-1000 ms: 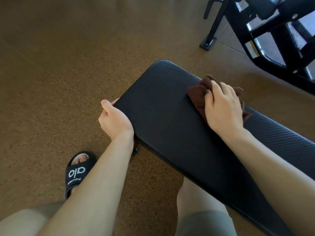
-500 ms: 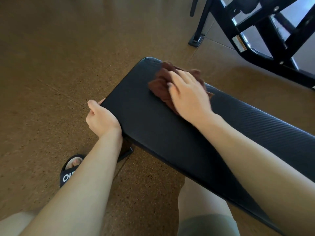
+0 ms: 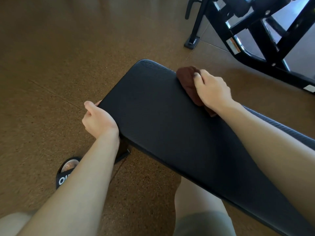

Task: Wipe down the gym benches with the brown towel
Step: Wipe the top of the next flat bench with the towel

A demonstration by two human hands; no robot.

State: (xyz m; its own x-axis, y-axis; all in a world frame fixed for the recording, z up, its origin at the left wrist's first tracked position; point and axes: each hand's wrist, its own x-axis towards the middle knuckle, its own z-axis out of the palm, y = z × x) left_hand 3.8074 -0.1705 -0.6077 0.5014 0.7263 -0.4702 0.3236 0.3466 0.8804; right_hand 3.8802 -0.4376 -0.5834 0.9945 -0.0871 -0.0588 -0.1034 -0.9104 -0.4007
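Right hand (image 3: 212,88) clamped on bunched brown towel (image 3: 187,79) at bench pad (image 3: 162,120) far edge, right of centre, pressing to wipe; left hand (image 3: 98,120) gripping near corner, likely for steadiness.

Dim, warm light; daylight enters far right behind the black steel machine frame (image 3: 255,36). The far-left brown cork floor (image 3: 51,48) blurs; edges bow.
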